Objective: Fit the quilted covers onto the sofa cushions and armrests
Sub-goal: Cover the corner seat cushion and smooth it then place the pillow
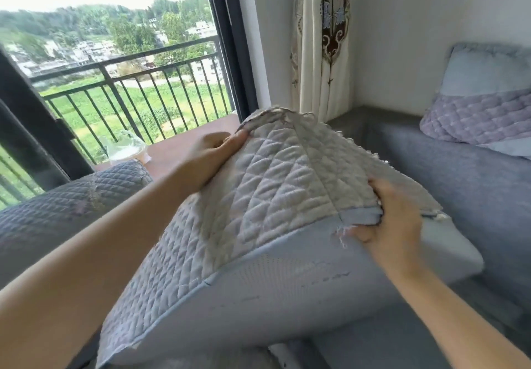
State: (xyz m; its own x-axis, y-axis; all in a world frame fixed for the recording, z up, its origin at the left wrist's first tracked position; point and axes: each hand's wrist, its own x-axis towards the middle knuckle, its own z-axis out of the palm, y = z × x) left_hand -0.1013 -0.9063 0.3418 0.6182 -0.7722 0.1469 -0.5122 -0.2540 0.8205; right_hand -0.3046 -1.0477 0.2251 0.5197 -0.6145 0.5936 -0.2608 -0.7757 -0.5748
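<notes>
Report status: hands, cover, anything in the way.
Left hand grips quilted cover top. Right hand pinches its edge. Cushion partly covered. Nothing in the way.

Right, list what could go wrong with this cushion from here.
1. The frayed, torn seam under the right hand may rip further if the grey quilted cover is pulled hard.
2. The left hand only holds the cover's far corner, so the pale blue cushion might slip from that grip.
</notes>
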